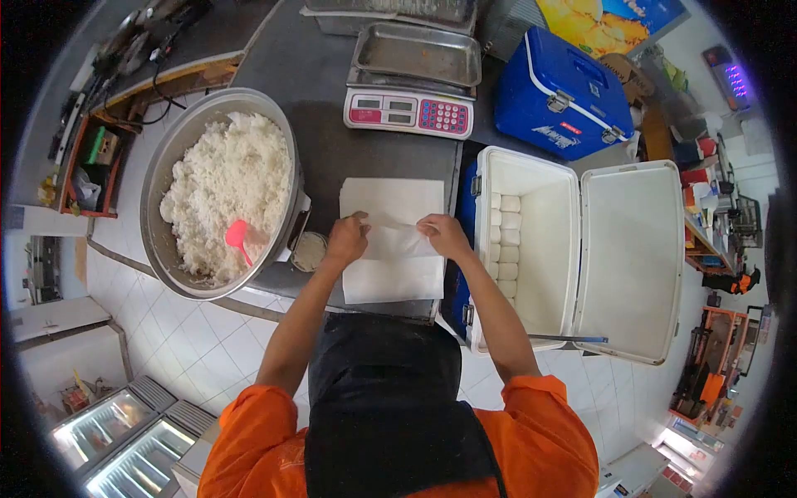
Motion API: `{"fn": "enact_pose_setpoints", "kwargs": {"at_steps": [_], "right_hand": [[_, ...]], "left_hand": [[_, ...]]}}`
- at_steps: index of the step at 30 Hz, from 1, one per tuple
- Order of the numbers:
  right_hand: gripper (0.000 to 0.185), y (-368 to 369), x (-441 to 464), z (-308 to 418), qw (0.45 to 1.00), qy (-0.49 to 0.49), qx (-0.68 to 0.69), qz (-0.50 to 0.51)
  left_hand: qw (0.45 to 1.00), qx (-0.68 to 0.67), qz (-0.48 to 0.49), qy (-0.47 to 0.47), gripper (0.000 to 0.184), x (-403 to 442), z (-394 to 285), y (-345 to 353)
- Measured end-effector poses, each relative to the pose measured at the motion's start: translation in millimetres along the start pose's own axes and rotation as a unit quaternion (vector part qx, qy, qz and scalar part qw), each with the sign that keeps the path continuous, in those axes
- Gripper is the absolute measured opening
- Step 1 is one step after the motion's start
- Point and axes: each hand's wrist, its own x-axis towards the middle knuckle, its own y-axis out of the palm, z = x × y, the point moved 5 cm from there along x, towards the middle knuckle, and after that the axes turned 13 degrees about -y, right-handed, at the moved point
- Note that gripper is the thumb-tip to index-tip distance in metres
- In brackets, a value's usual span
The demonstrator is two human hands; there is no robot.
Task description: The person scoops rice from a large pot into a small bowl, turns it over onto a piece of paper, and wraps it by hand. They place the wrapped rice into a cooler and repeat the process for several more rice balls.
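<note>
A stack of white paper sheets point(393, 286) lies on the dark counter in front of me. My left hand point(349, 239) is closed at the left edge of the top sheet of paper point(392, 241), fingers curled. On the opposite edge, my right hand point(446, 236) pinches the same sheet between thumb and fingers. The sheet looks slightly lifted and creased between both hands. To the left stands a large metal pot point(290, 141) of cooked white rice point(228, 187), with a pink rice paddle point(237, 238) resting in it. Beside my left hand is a small round container point(309, 251).
An open white-lined cooler point(544, 207) at right holds stacked white packets point(508, 241); its lid point(628, 257) is swung outward. Behind are a digital scale point(408, 114) with a metal tray point(418, 53) on it and a closed blue cooler point(564, 95).
</note>
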Motion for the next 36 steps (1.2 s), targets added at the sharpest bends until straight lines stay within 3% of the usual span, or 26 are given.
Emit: {"fn": "enact_pose_setpoints", "kwargs": {"at_steps": [2, 4, 6, 8, 10, 13, 18, 20, 21, 23, 26, 30, 33, 35, 36], "right_hand": [[0.014, -1, 13, -6, 1.0, 0.003, 0.03, 0.008], [0.016, -7, 17, 12, 0.98, 0.101, -0.087, 0.145], [0.016, -15, 25, 25, 0.985, 0.109, -0.096, 0.094], [0.016, -11, 29, 33, 0.987, 0.115, -0.103, 0.047], [0.011, -14, 32, 55, 0.958, -0.03, -0.255, -0.13], [0.007, 3, 34, 46, 0.963, -0.072, -0.255, -0.056], [0.011, -30, 51, 54, 0.981, -0.073, -0.175, -0.045], [0.026, -23, 66, 36, 0.987, -0.105, -0.084, 0.084], [0.026, -24, 73, 34, 0.987, -0.104, -0.084, 0.084], [0.04, -13, 85, 29, 0.979, -0.083, 0.038, 0.183], [0.051, -11, 103, 39, 0.983, -0.054, 0.006, 0.175], [0.036, -13, 112, 49, 0.974, -0.066, -0.051, 0.209], [0.022, -5, 97, 55, 0.95, -0.048, -0.068, 0.301], [0.018, -4, 69, 71, 0.968, -0.14, -0.079, 0.193], [0.015, -1, 50, 80, 0.954, -0.184, -0.161, 0.171]], "left_hand": [[0.998, 0.05, 0.02, -0.039, 0.028, 20, 13, 14], [0.991, 0.099, 0.043, -0.077, 0.034, 27, 15, 18], [0.964, 0.262, -0.012, -0.039, 0.035, 15, 2, 18], [0.947, 0.208, -0.169, 0.179, 0.034, -30, -42, 1], [0.949, 0.151, -0.088, 0.262, 0.04, -61, -48, 24], [0.941, 0.139, -0.082, 0.299, 0.043, -75, -44, 43], [0.928, 0.169, -0.106, 0.314, 0.044, -70, -34, 55], [0.93, 0.161, -0.101, 0.314, 0.044, -70, -29, 59], [0.931, 0.162, -0.096, 0.313, 0.044, -69, -29, 60], [0.932, 0.164, -0.094, 0.309, 0.044, -68, -28, 60], [0.938, 0.15, -0.085, 0.302, 0.045, -68, -30, 57], [0.929, 0.167, -0.097, 0.316, 0.045, -66, -26, 58], [0.93, 0.158, -0.099, 0.317, 0.043, -64, -29, 53], [0.936, 0.146, -0.092, 0.307, 0.042, -61, -24, 53], [0.942, 0.13, -0.074, 0.302, 0.041, -56, -17, 60]]}}
